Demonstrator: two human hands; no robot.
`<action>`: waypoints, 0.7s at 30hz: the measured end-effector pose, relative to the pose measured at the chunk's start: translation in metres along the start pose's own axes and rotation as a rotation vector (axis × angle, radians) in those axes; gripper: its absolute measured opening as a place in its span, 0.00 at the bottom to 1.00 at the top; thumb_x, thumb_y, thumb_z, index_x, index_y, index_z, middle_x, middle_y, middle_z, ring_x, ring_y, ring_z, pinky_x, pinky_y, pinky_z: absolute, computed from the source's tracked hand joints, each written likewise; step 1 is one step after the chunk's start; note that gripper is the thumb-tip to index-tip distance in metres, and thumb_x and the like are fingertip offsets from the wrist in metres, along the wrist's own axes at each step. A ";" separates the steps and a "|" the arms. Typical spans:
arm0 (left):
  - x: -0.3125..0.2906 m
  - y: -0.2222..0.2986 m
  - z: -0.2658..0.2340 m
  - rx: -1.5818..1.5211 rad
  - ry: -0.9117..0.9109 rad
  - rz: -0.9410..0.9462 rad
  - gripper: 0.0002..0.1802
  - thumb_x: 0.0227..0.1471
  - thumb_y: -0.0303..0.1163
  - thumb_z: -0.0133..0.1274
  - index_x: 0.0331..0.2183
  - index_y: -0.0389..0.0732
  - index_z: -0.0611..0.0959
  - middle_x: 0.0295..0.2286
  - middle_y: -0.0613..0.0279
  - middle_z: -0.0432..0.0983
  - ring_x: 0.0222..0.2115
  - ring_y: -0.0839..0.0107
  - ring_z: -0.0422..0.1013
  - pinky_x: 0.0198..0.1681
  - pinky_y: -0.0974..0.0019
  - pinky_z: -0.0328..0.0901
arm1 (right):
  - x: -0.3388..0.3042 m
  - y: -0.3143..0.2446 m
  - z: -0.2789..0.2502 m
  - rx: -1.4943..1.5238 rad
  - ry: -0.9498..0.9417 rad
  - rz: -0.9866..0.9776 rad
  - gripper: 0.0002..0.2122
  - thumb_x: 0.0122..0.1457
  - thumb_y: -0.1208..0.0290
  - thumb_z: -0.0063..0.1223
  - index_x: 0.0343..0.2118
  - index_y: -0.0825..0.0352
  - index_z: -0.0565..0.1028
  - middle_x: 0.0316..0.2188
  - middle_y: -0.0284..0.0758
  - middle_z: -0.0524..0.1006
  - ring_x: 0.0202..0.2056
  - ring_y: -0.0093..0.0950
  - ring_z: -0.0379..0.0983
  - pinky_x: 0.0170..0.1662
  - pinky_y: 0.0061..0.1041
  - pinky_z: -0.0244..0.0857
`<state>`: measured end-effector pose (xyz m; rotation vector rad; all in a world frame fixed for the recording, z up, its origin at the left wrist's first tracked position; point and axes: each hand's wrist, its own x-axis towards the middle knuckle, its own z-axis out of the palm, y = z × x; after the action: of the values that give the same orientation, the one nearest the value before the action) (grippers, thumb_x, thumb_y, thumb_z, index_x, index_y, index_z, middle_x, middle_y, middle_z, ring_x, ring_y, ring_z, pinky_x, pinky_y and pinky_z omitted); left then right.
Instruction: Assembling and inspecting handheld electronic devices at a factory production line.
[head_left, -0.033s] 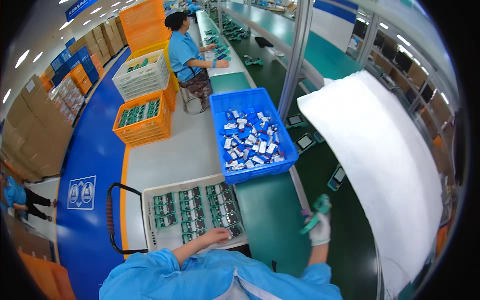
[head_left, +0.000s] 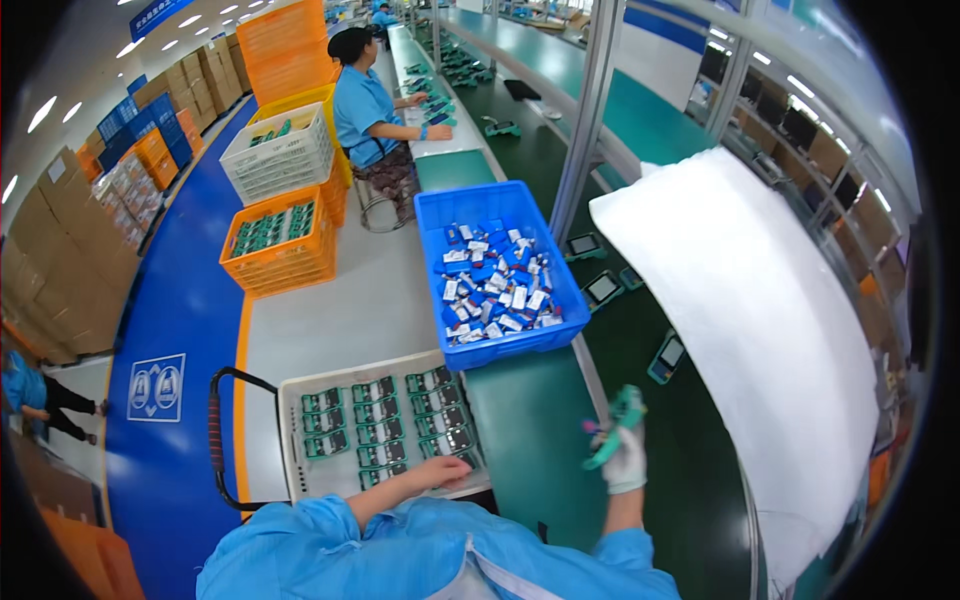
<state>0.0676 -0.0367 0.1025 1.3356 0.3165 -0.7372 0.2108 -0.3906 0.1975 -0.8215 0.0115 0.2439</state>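
My left hand (head_left: 443, 473), bare, reaches over the near right part of a whitish crate (head_left: 289, 440), fingers bent together. It covers part of the nearest green-framed device there; whether its fingertips grip anything is hidden. Rows of similar green-framed handheld devices (head_left: 378, 432) lie in the crate. In a white glove, my right hand (head_left: 626, 465) grips a green handheld device (head_left: 622, 425), held tilted over the right edge of the green bench. Small pink and purple parts (head_left: 592, 430) show at that device's left side, blurred.
A blue bin (head_left: 572, 320) of small blue-and-white packs stands on the green bench (head_left: 530, 430). Devices lie on the dark green belt (head_left: 690, 450) beside a large white sheet (head_left: 750, 300). Ahead sits a co-worker (head_left: 365, 110) near stacked crates (head_left: 325, 255). A black handle (head_left: 215, 430) flanks the whitish crate.
My right hand and its device have moved slightly left, and the device stands more upright. My left hand stays at the same crate corner. The whole view has shifted a little.
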 end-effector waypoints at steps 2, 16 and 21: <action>0.001 0.041 0.039 -0.118 -0.175 -0.033 0.23 0.57 0.48 0.52 0.46 0.40 0.77 0.38 0.62 0.77 0.38 0.72 0.74 0.43 0.68 0.69 | -0.014 0.020 0.060 0.082 -0.138 0.124 0.32 0.53 0.74 0.53 0.61 0.60 0.55 0.45 0.46 0.69 0.37 0.34 0.74 0.37 0.35 0.74; -0.113 0.158 0.044 0.751 0.610 0.712 0.29 0.52 0.31 0.48 0.57 0.47 0.66 0.42 0.49 0.72 0.38 0.50 0.72 0.40 0.55 0.67 | -0.041 0.049 0.231 -1.746 -0.347 -0.784 0.44 0.44 0.46 0.60 0.62 0.64 0.56 0.62 0.55 0.50 0.63 0.55 0.44 0.62 0.50 0.40; -0.143 0.163 0.041 0.866 0.572 0.759 0.31 0.47 0.27 0.46 0.55 0.37 0.64 0.36 0.46 0.70 0.35 0.48 0.71 0.37 0.49 0.66 | -0.042 0.079 0.233 -1.776 -0.383 -0.749 0.32 0.49 0.42 0.51 0.54 0.58 0.71 0.61 0.51 0.55 0.62 0.56 0.44 0.60 0.56 0.40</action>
<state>0.0594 -0.0238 0.3230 2.2921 -0.1096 0.2236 0.1330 -0.1788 0.3033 -2.4246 -0.9819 -0.4210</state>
